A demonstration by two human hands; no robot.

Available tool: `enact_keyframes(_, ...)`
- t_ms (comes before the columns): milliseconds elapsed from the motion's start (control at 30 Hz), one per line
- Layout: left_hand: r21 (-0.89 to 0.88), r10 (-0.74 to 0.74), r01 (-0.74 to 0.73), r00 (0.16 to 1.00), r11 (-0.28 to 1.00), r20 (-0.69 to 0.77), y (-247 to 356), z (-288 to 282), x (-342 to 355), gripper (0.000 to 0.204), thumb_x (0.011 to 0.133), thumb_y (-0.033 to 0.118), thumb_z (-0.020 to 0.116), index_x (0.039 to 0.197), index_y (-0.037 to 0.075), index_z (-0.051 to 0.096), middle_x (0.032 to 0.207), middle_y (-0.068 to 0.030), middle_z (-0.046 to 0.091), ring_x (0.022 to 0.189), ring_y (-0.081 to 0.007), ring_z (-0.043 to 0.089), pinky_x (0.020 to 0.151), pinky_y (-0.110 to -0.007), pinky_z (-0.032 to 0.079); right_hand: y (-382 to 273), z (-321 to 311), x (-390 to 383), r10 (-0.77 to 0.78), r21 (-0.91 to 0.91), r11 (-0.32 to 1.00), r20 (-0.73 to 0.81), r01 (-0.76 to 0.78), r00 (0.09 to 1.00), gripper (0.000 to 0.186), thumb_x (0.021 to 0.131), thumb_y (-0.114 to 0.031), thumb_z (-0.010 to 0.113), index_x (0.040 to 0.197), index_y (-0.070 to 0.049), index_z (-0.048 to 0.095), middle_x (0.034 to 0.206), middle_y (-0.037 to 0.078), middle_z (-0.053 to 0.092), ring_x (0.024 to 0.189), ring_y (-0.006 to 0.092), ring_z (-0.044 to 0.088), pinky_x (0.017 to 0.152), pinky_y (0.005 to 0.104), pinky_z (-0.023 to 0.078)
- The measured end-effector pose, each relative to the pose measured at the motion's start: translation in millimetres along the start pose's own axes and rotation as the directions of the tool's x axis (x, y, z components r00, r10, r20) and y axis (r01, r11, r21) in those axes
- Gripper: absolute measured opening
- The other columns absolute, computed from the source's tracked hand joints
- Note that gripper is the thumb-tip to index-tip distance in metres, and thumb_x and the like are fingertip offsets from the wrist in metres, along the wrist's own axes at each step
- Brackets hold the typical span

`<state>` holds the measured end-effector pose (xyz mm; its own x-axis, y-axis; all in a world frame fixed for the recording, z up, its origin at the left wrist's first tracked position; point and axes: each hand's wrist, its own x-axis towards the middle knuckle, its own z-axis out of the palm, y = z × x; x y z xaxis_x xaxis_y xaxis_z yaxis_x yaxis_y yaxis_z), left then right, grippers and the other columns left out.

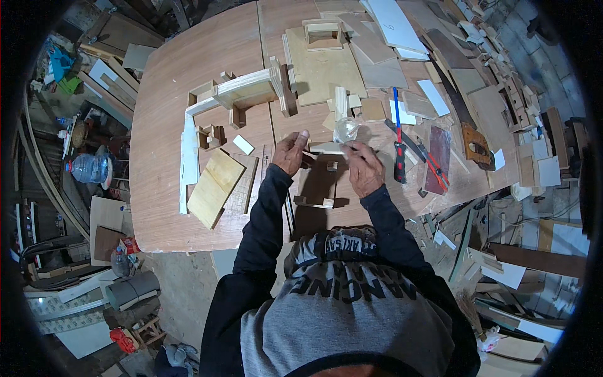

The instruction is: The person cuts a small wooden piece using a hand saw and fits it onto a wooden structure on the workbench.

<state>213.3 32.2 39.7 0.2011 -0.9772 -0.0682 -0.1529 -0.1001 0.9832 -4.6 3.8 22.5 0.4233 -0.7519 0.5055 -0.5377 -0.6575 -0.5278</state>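
Observation:
A short, pale wooden strip spans the gap between my two hands, near the table's front edge. My left hand is closed at its left end, thumb on top. My right hand pinches the right end, its fingertips partly hidden. Under the strip lies a dark brown board with a small light block on it and a narrow strip with a block along its near edge. Just beyond my right hand stands a clear plastic cup. A white rectangular piece lies left of my left hand.
A joined wooden frame stands at the far left, with plywood panels nearer me. To the right lie a blue-and-red screwdriver, red-handled pliers and a handsaw. Wood offcuts crowd the right edge.

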Motion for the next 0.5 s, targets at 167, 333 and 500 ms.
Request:
enact_keyframes(167, -0.265, -0.069, 0.058, 0.997, 0.963, -0.031, -0.9, 10.1, 0.8, 0.017, 0.084, 0.006, 0.055, 0.1, -0.001, 0.054, 0.08, -0.008, 0.06, 0.069, -0.0116, 0.056, 0.064, -0.025, 0.045, -6.3, -3.7, -4.6, 0.055, 0.12, 0.991, 0.089, -0.065, 0.995, 0.037, 0.072, 0.004, 0.055, 0.106, -0.009, 0.063, 0.108, 0.012, 0.056, 0.096, 0.0245, 0.058, 0.078, 0.0307, 0.05)
enact_keyframes(333, -0.124, 0.094, -0.086, 0.993, 0.989, 0.065, -4.6, 1.9, 6.6, 0.021, 0.079, 0.001, 0.056, 0.1, 0.0, 0.056, 0.083, -0.0097, 0.062, 0.073, -0.0143, 0.058, 0.067, -0.027, 0.047, -11.5, -8.4, 1.0, 0.091, 0.181, 0.98, -0.022, -0.086, 0.996, 0.033, 0.072, 0.0, 0.056, 0.105, -0.003, 0.06, 0.11, 0.015, 0.055, 0.102, 0.0296, 0.055, 0.086, 0.0354, 0.046)
enact_keyframes(500, 0.162, 0.209, -0.253, 0.946, 0.954, 0.249, 12.1, 2.4, 13.0, 0.024, 0.074, -0.002, 0.056, 0.097, 0.002, 0.06, 0.089, -0.0135, 0.064, 0.076, -0.0201, 0.062, 0.069, -0.03, 0.05, -11.8, -9.8, 9.5, 0.134, 0.134, 0.982, -0.026, -0.129, 0.991, 0.032, 0.077, -0.009, 0.059, 0.107, 0.0, 0.057, 0.105, 0.018, 0.057, 0.096, 0.0342, 0.056, 0.085, 0.0379, 0.046)
